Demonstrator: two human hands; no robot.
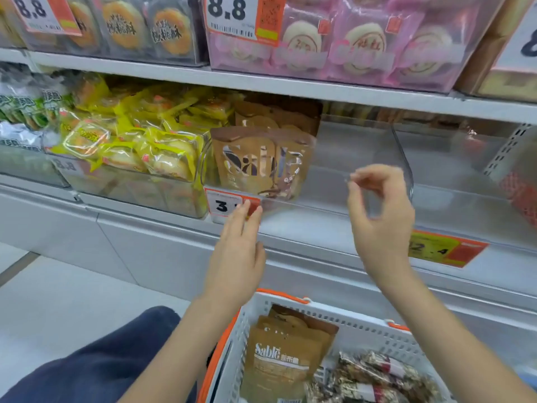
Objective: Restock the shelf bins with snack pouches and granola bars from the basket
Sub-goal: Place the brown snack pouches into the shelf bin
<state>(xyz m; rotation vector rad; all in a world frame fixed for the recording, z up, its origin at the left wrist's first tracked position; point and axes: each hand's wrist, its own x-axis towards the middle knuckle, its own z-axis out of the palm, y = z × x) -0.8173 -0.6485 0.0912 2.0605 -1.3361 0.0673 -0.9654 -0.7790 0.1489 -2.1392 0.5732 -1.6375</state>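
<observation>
**Both hands up at the clear bin, nothing held**

Nearest me, the white basket (363, 327) holds brown Sable pouches (283, 365) and granola bars (377, 382). My left hand (236, 257) is flat, fingers straight, tips at the price tag (225, 203). My right hand (380, 216) is loosely curled, empty. Beyond: clear bin (363, 158), shelved pouches (258, 161) at its left end.

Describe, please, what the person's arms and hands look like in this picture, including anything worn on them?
Both arms are bare from the bottom edge of the picture up to the wrists: no sleeves show. The left hand and the right hand wear no gloves, and no rings, watch or bracelet can be seen. The right hand's fingers are somewhat blurred. The dark blue fabric at lower left looks like a trouser leg, not a sleeve.
</observation>
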